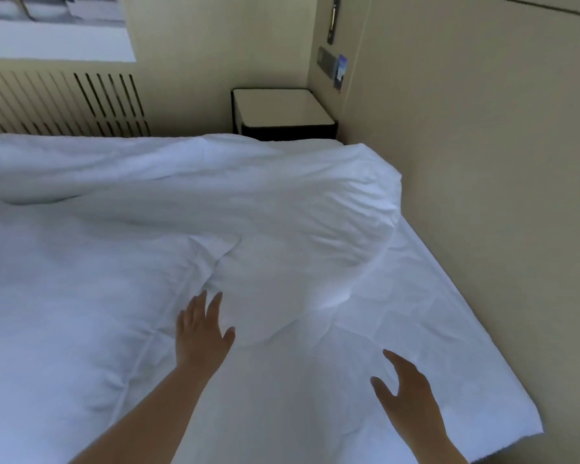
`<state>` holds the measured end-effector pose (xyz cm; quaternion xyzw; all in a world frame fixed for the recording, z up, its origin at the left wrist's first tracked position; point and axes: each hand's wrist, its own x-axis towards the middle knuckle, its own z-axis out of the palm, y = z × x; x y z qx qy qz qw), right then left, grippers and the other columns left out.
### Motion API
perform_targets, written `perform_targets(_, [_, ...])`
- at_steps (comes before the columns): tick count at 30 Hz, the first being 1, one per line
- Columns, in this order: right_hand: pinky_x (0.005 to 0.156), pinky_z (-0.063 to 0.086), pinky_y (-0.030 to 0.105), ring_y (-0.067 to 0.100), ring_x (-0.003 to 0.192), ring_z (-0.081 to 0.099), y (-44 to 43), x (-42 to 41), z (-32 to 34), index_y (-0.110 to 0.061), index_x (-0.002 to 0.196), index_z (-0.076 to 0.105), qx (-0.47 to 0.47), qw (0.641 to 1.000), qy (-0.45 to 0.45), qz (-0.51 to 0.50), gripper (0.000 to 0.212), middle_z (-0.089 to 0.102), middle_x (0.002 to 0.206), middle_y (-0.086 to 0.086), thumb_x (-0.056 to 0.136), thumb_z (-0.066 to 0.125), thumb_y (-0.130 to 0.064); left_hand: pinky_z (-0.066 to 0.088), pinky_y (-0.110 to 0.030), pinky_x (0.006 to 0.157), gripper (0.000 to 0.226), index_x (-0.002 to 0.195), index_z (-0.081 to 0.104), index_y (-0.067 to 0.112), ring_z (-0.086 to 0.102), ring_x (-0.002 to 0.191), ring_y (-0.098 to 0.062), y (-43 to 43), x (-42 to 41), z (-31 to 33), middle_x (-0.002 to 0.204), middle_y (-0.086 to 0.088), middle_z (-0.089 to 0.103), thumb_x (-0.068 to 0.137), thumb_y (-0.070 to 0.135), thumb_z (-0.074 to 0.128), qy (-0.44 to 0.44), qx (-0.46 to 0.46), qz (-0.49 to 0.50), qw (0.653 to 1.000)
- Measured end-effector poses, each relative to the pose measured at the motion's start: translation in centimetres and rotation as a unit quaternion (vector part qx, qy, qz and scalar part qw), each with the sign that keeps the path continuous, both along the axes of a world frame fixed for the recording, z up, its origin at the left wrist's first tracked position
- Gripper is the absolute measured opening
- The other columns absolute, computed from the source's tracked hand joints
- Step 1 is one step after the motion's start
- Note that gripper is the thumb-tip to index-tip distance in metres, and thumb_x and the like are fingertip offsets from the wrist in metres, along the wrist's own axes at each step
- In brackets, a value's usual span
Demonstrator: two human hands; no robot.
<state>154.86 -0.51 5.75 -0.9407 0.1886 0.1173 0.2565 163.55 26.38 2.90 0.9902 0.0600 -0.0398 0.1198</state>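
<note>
Your left hand (201,329) is low in the view at about 7 o'clock. It's wide open, with the fingers straight and fanned and the thumb out to the side. It holds nothing. The fingertips sit right at the rounded fold of the white duvet (282,212), though I cannot tell whether they press it or hang just above.

Your right hand (406,386) is down at 5 o'clock. It's also spread wide, palm turned inward and thumb well apart from the fingers, and it holds nothing either. It is over the flat sheet (426,296). Whether it touches the sheet doesn't show.

The duvet fills the middle and the whole 9 o'clock side. It's bunched into a thick roll that runs up toward 1 o'clock and ends just beside the wall (482,179). From your left hand, its near lobe bulges at 1 o'clock. The sheet lies bare from 3 o'clock down to 5 o'clock, with its corner hanging off the edge of the bed.

Past the bed at 12 o'clock stands a dark nightstand (282,108) with a pale top. There's a slatted radiator grille (64,98) at 10 o'clock under the window (54,28), and a switch plate (327,60) on the wall at 1 o'clock.
</note>
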Motion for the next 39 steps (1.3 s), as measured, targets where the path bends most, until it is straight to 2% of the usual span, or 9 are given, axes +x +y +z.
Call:
perform_targets(3, [0.111,0.018,0.022,0.012,0.141,0.017,2.4,5.5,-0.5,-0.030,0.146,0.009,-0.041,0.992,0.014,0.116,0.062,0.018,0.153,-0.006,0.095,0.043,-0.041,0.014,-0.038,0.115,0.096,0.138,0.037,0.007,0.030,0.133,-0.037,4.1,1.1,-1.0,0.145,-0.023,0.030,0.058,0.026,0.085,-0.092,0.016,0.032,0.995])
perform_targets(6, [0.112,0.016,0.025,0.015,0.143,0.012,5.1,11.2,-0.9,-0.028,0.147,0.004,-0.048,0.976,0.017,0.211,0.066,0.008,0.156,-0.004,0.095,0.042,-0.041,-0.007,-0.029,0.114,0.113,0.126,0.043,0.000,0.034,0.120,-0.038,7.3,0.6,-2.2,0.123,-0.035,0.052,0.027,0.014,0.094,-0.089,0.045,0.068,0.993])
perform_targets(10, [0.116,0.009,0.031,0.018,0.145,0.003,8.6,17.6,-1.5,-0.025,0.148,-0.004,-0.080,0.933,0.013,0.350,0.074,-0.004,0.157,0.002,0.094,0.044,-0.040,-0.025,-0.023,0.107,0.108,0.135,0.044,0.002,0.040,0.128,-0.041,9.5,-0.8,-0.6,0.139,-0.026,0.041,0.042,0.029,0.092,-0.067,0.047,0.232,0.969])
perform_targets(17, [0.114,0.015,0.040,0.020,0.144,0.011,11.0,23.1,-4.7,-0.026,0.147,0.013,-0.165,0.866,0.162,0.444,0.063,0.010,0.156,0.001,0.094,0.042,-0.043,-0.008,-0.035,0.113,0.102,0.147,-0.007,0.020,-0.009,0.144,-0.014,9.7,-0.6,-0.2,0.156,0.001,-0.010,0.078,0.052,0.060,0.016,0.043,0.265,0.963])
perform_targets(24, [0.111,0.019,0.030,0.021,0.140,0.022,20.0,24.4,-0.9,-0.016,0.147,0.015,-0.047,0.901,-0.064,0.426,0.066,0.023,0.153,0.006,0.094,0.044,-0.040,-0.011,-0.030,0.114,0.105,0.141,-0.022,0.020,-0.022,0.135,-0.004,11.9,-0.6,-1.2,0.151,0.009,-0.020,0.067,0.074,0.031,0.053,0.012,0.215,0.975])
perform_targets(27, [0.115,0.012,0.030,0.018,0.143,0.014,24.8,24.2,0.5,-0.016,0.148,0.014,-0.022,0.885,-0.089,0.457,0.067,0.016,0.155,0.005,0.094,0.044,-0.042,-0.002,-0.018,0.109,0.089,0.145,0.020,0.017,0.014,0.139,-0.011,13.6,-1.1,-2.4,0.148,-0.004,0.032,0.078,0.076,0.011,-0.060,0.006,0.143,0.988])
perform_targets(30, [0.117,0.012,0.033,0.017,0.144,0.014,29.3,24.5,0.9,-0.016,0.148,0.012,-0.031,0.885,-0.088,0.457,0.071,0.015,0.156,0.006,0.093,0.036,-0.053,0.012,-0.010,0.104,0.059,0.112,0.058,0.019,0.046,0.106,-0.011,17.1,-1.9,-1.9,0.109,-0.007,0.069,0.095,0.058,0.017,-0.176,-0.076,0.102,0.976])
perform_targets(35, [0.109,0.023,0.031,0.022,0.139,0.028,37.0,25.2,1.0,-0.015,0.149,0.008,0.014,0.925,-0.007,0.380,0.076,0.025,0.153,0.007,0.091,0.042,-0.052,0.030,-0.035,0.101,0.075,0.120,0.054,0.016,0.047,0.114,-0.026,27.1,-2.5,-1.4,0.122,-0.017,0.060,0.083,0.073,0.023,-0.244,-0.029,0.265,0.932])
perform_targets(39, [0.107,0.026,0.035,0.027,0.135,0.033,39.8,24.4,0.0,-0.012,0.148,0.005,-0.085,0.935,0.043,0.342,0.097,0.026,0.152,0.009,0.080,0.048,-0.066,0.015,-0.041,0.114,0.096,0.147,0.018,0.015,0.018,0.141,-0.028,33.8,-5.0,-1.4,0.153,-0.012,0.018,0.074,0.057,0.064,-0.054,-0.252,0.590,0.765])
